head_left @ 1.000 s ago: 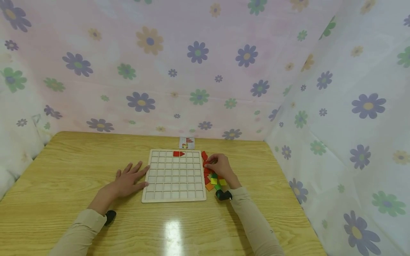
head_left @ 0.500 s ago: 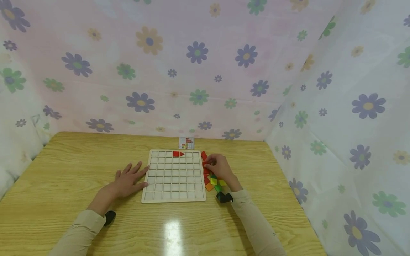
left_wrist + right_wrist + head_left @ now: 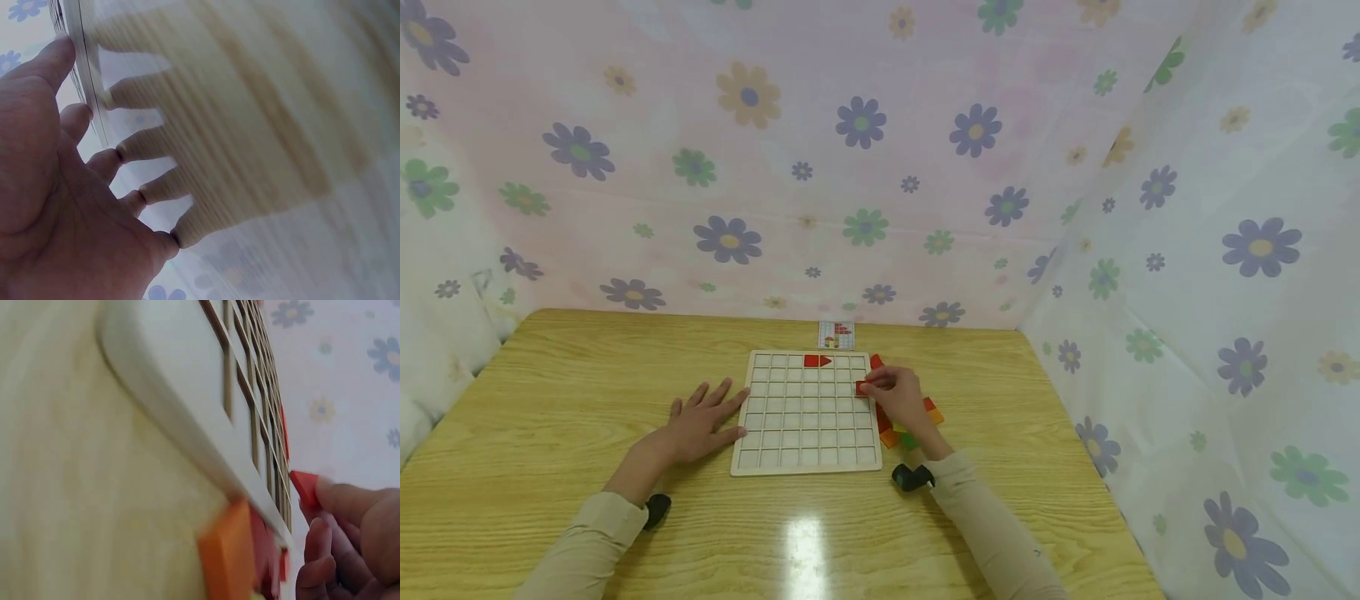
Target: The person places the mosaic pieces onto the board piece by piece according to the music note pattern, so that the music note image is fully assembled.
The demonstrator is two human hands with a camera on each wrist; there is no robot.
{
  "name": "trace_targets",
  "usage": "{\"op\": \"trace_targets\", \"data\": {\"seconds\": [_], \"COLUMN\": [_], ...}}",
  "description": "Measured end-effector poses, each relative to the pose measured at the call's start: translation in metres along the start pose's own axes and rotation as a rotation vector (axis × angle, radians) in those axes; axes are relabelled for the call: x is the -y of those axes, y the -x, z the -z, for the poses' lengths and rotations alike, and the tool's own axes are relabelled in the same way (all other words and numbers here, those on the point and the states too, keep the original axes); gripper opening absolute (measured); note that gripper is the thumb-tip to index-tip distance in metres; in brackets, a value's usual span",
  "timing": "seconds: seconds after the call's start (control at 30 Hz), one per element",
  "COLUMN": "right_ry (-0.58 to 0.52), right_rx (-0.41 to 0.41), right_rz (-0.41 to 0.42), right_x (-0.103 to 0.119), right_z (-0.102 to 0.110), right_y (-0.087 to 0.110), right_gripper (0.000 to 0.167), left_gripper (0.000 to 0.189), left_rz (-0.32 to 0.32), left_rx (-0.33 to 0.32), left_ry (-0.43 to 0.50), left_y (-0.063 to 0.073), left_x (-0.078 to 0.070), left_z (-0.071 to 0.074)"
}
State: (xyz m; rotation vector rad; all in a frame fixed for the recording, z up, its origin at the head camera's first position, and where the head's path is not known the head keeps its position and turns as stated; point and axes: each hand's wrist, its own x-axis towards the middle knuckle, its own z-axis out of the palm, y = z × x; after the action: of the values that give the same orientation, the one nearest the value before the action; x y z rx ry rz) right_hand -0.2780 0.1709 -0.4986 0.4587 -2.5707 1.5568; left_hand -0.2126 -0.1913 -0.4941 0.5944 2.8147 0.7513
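My right hand [image 3: 901, 402] pinches a small red tile [image 3: 861, 388] between thumb and fingers, over the right columns of a wooden grid board [image 3: 811, 405]. In the right wrist view a corner of this red tile [image 3: 305, 486] pokes out past the fingertips. A red square tile [image 3: 812, 361] and a red triangle tile [image 3: 825, 361] lie side by side in the board's top row. My left hand [image 3: 700, 423] lies spread on the table, its thumb and index fingertip at the board's left edge. The left wrist view shows those straight fingers beside the board's rim [image 3: 94, 75].
Loose red, orange and green tiles [image 3: 909, 441] lie along the board's right side, partly hidden under my right hand. A printed pattern card [image 3: 837, 335] sits behind the board. Flowered cloth [image 3: 805, 208] hangs around the wooden table [image 3: 715, 542].
My right hand has lifted the red tile from the loose pile and moved left over the board's right edge. The left hand stays in place.
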Motion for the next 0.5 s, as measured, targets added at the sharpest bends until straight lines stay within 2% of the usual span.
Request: {"op": "trace_targets", "data": {"seconds": [0.13,0.37,0.5], "right_ry": [-0.034,-0.087,-0.094], "right_rx": [0.018,0.082,0.074], "right_rz": [-0.002,-0.11,-0.12], "right_x": [0.004,0.015,0.019], "right_z": [-0.01,-0.023,-0.028], "right_y": [0.006,0.006,0.003], "right_gripper": [0.008,0.015,0.015], "left_gripper": [0.07,0.071,0.071], "left_rz": [0.002,0.003,0.002], "left_rx": [0.004,0.007,0.007], "left_ry": [0.012,0.031,0.022], "left_y": [0.0,0.0,0.0], "left_x": [0.0,0.002,0.002], "left_z": [0.0,-0.001,-0.001]}}
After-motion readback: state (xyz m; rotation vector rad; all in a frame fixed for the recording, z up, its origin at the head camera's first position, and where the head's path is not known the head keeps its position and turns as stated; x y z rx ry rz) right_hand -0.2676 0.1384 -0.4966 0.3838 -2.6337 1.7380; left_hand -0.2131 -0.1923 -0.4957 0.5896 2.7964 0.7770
